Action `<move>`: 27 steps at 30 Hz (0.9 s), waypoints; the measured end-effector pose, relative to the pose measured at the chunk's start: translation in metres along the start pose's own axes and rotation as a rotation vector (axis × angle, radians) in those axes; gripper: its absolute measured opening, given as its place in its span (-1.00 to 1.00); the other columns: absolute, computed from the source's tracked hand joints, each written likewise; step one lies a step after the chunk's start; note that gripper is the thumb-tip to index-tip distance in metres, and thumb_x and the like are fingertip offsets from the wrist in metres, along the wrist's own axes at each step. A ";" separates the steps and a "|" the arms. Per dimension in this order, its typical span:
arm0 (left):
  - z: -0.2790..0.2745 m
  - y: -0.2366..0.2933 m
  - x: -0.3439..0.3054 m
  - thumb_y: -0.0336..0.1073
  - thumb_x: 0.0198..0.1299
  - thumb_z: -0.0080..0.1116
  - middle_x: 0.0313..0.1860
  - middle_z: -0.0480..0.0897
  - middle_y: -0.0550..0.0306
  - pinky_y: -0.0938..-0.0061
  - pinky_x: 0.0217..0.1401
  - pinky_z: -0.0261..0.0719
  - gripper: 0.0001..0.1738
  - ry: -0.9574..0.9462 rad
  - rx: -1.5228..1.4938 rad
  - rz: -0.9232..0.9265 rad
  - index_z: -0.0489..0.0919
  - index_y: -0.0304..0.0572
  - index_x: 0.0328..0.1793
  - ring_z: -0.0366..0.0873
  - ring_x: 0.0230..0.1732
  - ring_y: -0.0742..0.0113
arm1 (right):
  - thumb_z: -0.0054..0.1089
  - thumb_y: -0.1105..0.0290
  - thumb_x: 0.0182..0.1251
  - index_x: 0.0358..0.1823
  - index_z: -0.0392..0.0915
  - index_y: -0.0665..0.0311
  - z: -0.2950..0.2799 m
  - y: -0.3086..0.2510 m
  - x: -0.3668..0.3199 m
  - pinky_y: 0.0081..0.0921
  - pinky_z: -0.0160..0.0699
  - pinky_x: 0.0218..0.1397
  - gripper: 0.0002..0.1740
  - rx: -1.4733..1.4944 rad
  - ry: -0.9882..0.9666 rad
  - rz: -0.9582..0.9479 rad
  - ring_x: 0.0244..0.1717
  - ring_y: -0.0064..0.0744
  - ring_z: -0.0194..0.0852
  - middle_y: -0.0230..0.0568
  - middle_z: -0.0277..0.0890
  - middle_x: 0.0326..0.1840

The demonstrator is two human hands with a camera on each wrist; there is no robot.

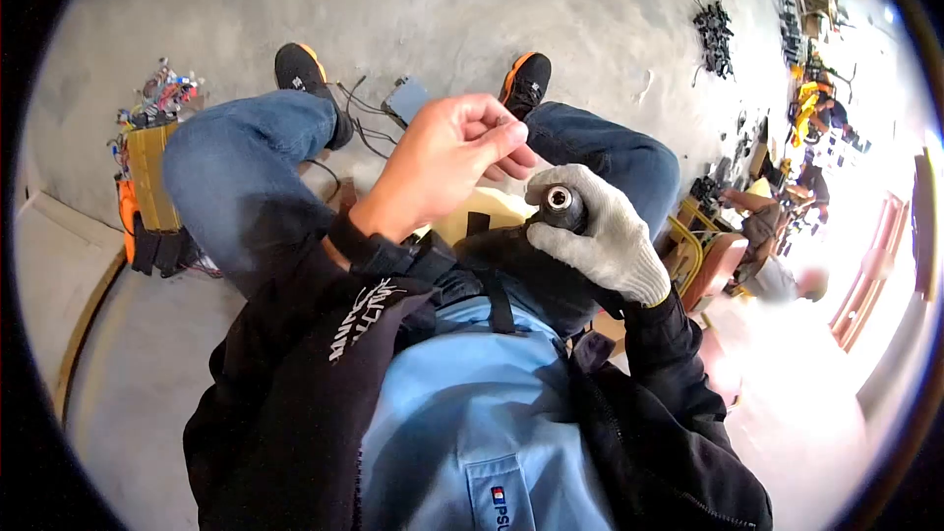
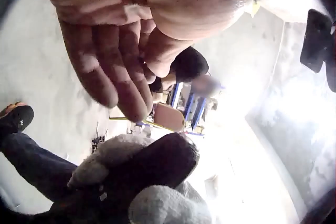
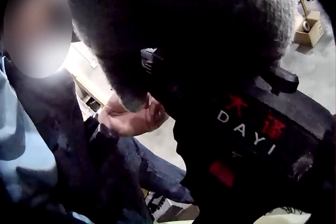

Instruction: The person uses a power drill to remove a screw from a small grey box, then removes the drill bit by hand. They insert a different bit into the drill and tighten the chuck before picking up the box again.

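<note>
In the head view my bare left hand (image 1: 433,162) is raised left of the tool, its thumb and index fingertip pinched together; a small bit seems to show there, too tiny to identify. The other fingers are curled loosely. My right hand (image 1: 610,236), in a pale knitted glove, grips the head of a black power tool (image 1: 572,222), whose round metal socket (image 1: 559,199) faces up. Red and white lettering marks the tool body (image 3: 257,124) in the right wrist view. The left wrist view puts my bare hand (image 2: 121,40) above the dark tool (image 2: 163,166), apart from it.
A grey box (image 1: 405,98) with black cables lies on the floor between the shoes. At the left stands a taped carton (image 1: 152,172) with coloured wires. Black parts (image 1: 715,37) lie on the floor at the upper right. A chair (image 1: 720,265) and other people are further right.
</note>
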State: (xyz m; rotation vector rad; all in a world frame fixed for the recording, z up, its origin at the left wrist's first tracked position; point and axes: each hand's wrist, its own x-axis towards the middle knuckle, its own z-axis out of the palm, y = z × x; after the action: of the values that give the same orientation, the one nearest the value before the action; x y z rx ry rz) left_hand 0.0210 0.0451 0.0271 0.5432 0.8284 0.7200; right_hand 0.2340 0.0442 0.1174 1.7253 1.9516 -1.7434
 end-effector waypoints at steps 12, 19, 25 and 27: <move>0.053 -0.004 -0.070 -0.40 0.50 0.19 -0.31 0.62 0.27 0.59 -0.07 0.56 -0.78 0.144 0.136 0.109 0.69 -0.39 0.14 0.57 -0.24 0.56 | 0.59 0.42 -0.03 0.05 0.61 0.25 0.019 0.029 -0.041 -0.25 0.59 0.15 -0.46 -0.012 0.207 -0.300 -0.01 -0.06 0.66 -0.12 0.64 -0.08; 0.065 0.001 -0.089 -0.51 0.43 0.24 -0.18 0.71 0.16 0.57 -0.06 0.66 -0.91 0.165 0.250 0.101 0.61 -0.36 -0.01 0.66 -0.22 0.51 | 0.59 0.38 -0.01 0.05 0.62 0.25 0.025 0.025 -0.045 -0.26 0.62 0.09 -0.47 -0.094 0.273 -0.338 -0.04 -0.04 0.68 -0.10 0.66 -0.13; 0.073 0.004 -0.093 -0.53 0.43 0.21 -0.12 0.74 0.12 0.53 0.02 0.69 -0.87 0.151 0.360 0.155 0.63 -0.37 0.05 0.73 -0.09 0.46 | 0.59 0.36 0.00 0.05 0.61 0.25 0.031 0.028 -0.044 -0.25 0.64 0.04 -0.47 -0.103 0.309 -0.355 -0.07 -0.03 0.69 -0.11 0.67 -0.13; 0.076 0.006 -0.093 -0.54 0.43 0.20 -0.11 0.74 0.10 0.53 0.04 0.69 -0.85 0.144 0.452 0.175 0.63 -0.38 0.07 0.74 -0.06 0.45 | 0.59 0.36 0.00 0.05 0.60 0.25 0.032 0.027 -0.044 -0.24 0.64 0.04 -0.47 -0.121 0.326 -0.385 -0.07 -0.03 0.69 -0.11 0.67 -0.13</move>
State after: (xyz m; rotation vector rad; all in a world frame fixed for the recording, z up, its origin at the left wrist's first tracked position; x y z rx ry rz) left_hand 0.0363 -0.0320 0.1174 0.9871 1.0967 0.7401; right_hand 0.2504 -0.0142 0.1132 1.7777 2.6167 -1.4579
